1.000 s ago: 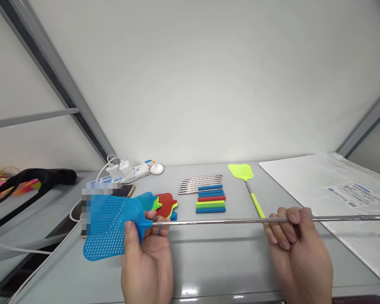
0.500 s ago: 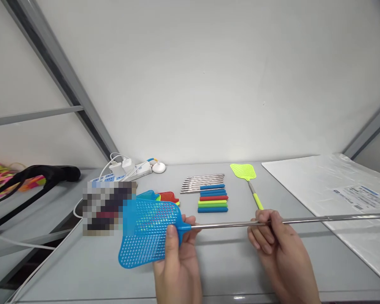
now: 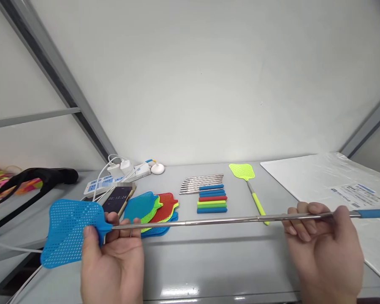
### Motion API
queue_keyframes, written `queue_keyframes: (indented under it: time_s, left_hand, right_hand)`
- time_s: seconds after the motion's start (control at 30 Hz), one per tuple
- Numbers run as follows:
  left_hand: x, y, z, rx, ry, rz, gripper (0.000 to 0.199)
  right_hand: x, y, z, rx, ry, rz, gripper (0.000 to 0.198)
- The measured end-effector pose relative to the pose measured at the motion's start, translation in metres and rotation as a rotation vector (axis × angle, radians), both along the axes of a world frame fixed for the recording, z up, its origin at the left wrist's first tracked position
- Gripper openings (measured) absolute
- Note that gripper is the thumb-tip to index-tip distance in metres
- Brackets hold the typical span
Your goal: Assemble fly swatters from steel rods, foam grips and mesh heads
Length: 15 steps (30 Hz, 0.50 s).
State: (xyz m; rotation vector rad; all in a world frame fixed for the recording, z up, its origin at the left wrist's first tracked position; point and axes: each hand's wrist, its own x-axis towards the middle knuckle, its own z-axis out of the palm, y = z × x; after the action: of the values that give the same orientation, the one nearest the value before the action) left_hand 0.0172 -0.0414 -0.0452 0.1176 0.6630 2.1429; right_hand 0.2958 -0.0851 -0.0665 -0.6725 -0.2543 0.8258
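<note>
A blue fly swatter (image 3: 72, 230) with a long telescopic metal rod stretches across in front of me, held above the table. My left hand (image 3: 112, 253) pinches the base of its perforated head between thumb and fingers. On the right, my right hand (image 3: 324, 245) has thumb and fingers around the rod, near the blue handle (image 3: 376, 213), which runs out of view. Behind the rod lies a pile of blue, green and red swatter heads (image 3: 141, 207). A row of metal rods (image 3: 201, 183) and several coloured handle grips (image 3: 212, 203) lie beyond, beside a yellow-green swatter (image 3: 255, 196).
A phone (image 3: 118, 198) showing a timer lies at the left, by a power strip (image 3: 103, 183) with white cables. A white round device (image 3: 157, 169) sits near the wall. White wrapped sheeting (image 3: 319, 177) covers the right side. A black frame (image 3: 44, 177) stands far left.
My hands have moved apart, the left hand leftward with the swatter head and the right hand rightward along the rod. The blue handle, the phone screen and the pile of heads now show.
</note>
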Motion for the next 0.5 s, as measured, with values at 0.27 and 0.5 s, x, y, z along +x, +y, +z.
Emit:
queue_keyframes:
  time_s: [0.27,0.5]
  left_hand:
    - [0.017,-0.001,-0.012,0.01,0.1,0.058,0.026]
    - [0.079,-0.016,-0.03,-0.129,0.1,-0.08,0.032]
  right_hand:
    - [-0.011,0.002,-0.006,0.049,-0.033,-0.057,0.035]
    - [-0.04,0.0,-0.011,0.081,-0.199,-0.086,0.04]
